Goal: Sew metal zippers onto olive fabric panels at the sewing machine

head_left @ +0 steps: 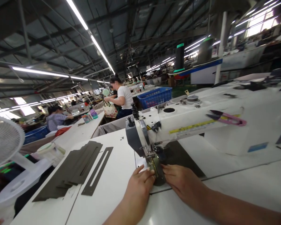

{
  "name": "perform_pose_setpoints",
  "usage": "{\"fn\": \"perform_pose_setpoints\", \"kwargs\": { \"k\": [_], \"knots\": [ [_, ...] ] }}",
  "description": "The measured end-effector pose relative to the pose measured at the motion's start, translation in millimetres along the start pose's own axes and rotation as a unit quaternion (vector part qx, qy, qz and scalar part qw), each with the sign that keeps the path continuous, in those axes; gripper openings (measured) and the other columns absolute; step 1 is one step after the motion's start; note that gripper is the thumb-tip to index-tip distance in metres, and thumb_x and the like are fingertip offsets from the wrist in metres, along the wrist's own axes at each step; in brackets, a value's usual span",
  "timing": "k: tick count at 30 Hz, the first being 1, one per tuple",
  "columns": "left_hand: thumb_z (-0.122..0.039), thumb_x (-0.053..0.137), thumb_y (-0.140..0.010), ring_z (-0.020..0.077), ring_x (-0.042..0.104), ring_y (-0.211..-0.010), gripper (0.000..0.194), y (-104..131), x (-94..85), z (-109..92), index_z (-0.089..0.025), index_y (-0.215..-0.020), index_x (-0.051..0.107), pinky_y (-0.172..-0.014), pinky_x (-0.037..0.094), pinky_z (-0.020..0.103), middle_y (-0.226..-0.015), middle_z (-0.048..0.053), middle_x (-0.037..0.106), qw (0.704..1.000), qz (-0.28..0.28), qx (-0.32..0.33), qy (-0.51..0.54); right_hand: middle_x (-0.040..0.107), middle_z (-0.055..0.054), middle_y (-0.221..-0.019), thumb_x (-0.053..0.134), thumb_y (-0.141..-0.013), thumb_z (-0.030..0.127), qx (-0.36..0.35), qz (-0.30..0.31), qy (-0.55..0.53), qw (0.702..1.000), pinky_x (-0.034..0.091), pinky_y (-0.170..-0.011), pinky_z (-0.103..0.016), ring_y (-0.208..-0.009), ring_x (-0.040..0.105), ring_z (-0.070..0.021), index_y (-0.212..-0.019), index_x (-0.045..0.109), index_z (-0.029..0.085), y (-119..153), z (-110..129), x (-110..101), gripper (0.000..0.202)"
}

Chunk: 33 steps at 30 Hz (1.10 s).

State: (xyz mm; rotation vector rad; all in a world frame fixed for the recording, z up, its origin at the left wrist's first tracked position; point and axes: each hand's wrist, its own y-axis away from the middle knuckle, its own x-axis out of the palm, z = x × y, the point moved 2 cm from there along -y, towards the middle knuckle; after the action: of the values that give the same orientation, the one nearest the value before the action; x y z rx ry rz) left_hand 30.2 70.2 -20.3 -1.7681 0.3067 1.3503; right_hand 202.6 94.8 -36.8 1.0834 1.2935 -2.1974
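A white sewing machine (189,125) stands over the white table, its needle area just beyond my hands. Under it lies a dark grey fabric piece (182,157), with a small strip showing at the presser foot. My left hand (140,187) rests left of the foot, fingers together and pressing on the work. On the other side, my right hand (180,179) has its fingers close together on the dark fabric's edge. Further left are a stack of dark grey pieces (72,165) and one slotted piece (97,172) lying flat.
Pink thread snips (231,119) lie on the machine's arm. A white fan (4,143) stands at the far left. Beyond the table are a blue crate (154,97), a person in a white shirt (125,97) and a seated person in stripes (53,120).
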Motion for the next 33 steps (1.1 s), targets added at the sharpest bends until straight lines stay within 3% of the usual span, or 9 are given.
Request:
{"fn": "perform_pose_setpoints", "kwargs": {
  "k": [6,14,20,33],
  "knots": [
    [-0.011,0.042,-0.089,0.0201,0.063,-0.089,0.021,-9,2.7,10,-0.013,-0.097,0.061,-0.094,0.047,0.04,-0.091,0.01,0.066,1.0,0.005,-0.009,0.013,0.069,-0.009,-0.097,0.037,-0.085,0.005,0.011,0.006,-0.014,1.0,0.049,-0.084,-0.029,-0.092,0.063,-0.018,-0.087,0.068,0.017,-10,-8,-1,0.033],
    [-0.012,0.047,-0.089,0.021,0.06,-0.081,0.014,-13,11.4,23,-0.014,-0.09,0.061,-0.073,0.056,0.034,-0.084,0.008,0.062,0.998,-0.001,-0.05,-0.029,0.067,-0.007,-0.081,0.034,-0.083,0.008,0.042,-0.004,0.015,0.999,0.05,-0.075,-0.027,-0.078,0.063,-0.0177,-0.077,0.066,0.018,-18,-24,5,0.034],
    [-0.007,0.057,-0.083,0.0211,0.061,-0.093,0.013,-9,11.4,25,-0.013,-0.094,0.061,-0.093,0.049,0.037,-0.095,0.009,0.065,0.999,-0.019,-0.028,0.008,0.066,-0.009,-0.079,0.033,-0.088,0.011,0.023,-0.012,0.028,0.999,0.049,-0.071,-0.024,-0.076,0.063,-0.0175,-0.077,0.066,0.015,-19,-26,5,0.034],
    [-0.011,0.064,-0.08,0.0211,0.061,-0.096,0.016,-7,22.5,33,-0.013,-0.095,0.063,-0.097,0.045,0.035,-0.096,0.009,0.066,0.998,0.022,-0.052,-0.018,0.067,-0.01,-0.082,0.031,-0.088,0.014,0.034,0.002,0.049,0.998,0.051,-0.067,-0.029,-0.077,0.065,-0.0211,-0.082,0.064,0.017,-17,-39,13,0.034]
  ]
}}
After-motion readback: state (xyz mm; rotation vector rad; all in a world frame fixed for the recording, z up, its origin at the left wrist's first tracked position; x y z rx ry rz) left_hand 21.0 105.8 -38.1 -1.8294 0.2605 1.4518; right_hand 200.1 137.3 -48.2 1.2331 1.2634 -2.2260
